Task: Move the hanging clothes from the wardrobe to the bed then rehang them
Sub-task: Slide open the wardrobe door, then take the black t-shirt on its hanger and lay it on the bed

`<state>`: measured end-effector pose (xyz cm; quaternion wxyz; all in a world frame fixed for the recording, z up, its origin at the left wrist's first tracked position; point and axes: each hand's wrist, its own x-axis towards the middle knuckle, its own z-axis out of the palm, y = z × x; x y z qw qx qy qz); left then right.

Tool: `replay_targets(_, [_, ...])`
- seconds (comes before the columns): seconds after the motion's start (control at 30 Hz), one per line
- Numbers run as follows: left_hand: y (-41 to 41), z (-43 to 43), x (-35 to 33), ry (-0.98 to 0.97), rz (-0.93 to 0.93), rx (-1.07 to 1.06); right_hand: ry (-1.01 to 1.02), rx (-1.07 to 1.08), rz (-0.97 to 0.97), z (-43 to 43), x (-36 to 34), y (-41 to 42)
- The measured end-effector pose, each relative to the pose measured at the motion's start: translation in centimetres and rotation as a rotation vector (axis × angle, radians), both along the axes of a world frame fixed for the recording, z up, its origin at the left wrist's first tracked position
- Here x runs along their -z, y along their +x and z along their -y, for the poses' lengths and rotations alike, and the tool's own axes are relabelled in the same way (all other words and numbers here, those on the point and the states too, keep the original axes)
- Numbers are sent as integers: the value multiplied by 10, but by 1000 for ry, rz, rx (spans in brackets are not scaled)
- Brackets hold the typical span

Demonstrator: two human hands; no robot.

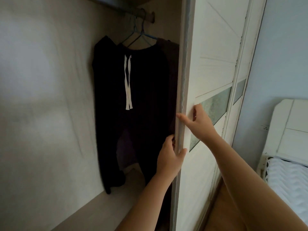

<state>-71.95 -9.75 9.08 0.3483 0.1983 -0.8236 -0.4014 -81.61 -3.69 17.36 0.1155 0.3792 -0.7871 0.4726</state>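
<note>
Gripping low on the edge of the white, panelled sliding wardrobe door (208, 55), the left hand (169, 155) is curling its fingers behind that edge while its thumb is lying across the front. Just above it, the right hand (199, 124) is pressing nearly flat against the door's smooth face. Its fingers are straight and spread and holding nothing, and the forefinger is reaching the fuzzy grey sealing strip (183, 72) running down the edge.

In the middle of the frame, inside the wardrobe, the long black garments (146, 90) are hanging from thin blue wire hangers (141, 35). These are hooking over a round metal rail (116, 9) at the top. The soft dark cloth is falling in limp folds almost to the pale wardrobe floor (83, 205) (the pieces are merging in shadow, so their number cannot be told). A flat white woven drawstring (128, 80) is dangling down the front one.

A frosted greenish glass band (216, 102) is crossing the door. At the right edge of the frame, a bed with a white, wavy-quilted cover (286, 179) is lying below a white panelled headboard (290, 127).
</note>
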Motion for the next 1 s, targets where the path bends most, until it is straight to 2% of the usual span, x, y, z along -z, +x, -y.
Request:
replay_targets(0.2, [119,19,30,-31,-16,-109,-32,130,70,-24,53,53])
replay_targets(0.33, [205,28,54,-31,19,-259,69,-1,158,-25,103,110])
replay_targets(0.5, [304,22,43,-166,18,-476,307,-138,230,-2,133,175])
replay_targets(0.6, [355,12,15,-298,5,-560,319,-252,194,19,121,222])
replay_targets(0.73, [411,-2,-24,-430,0,-633,238,-407,108,42,91,296])
replay_targets(1.0, [478,-24,-93,-792,-53,-815,-117,-821,122,79,-5,400])
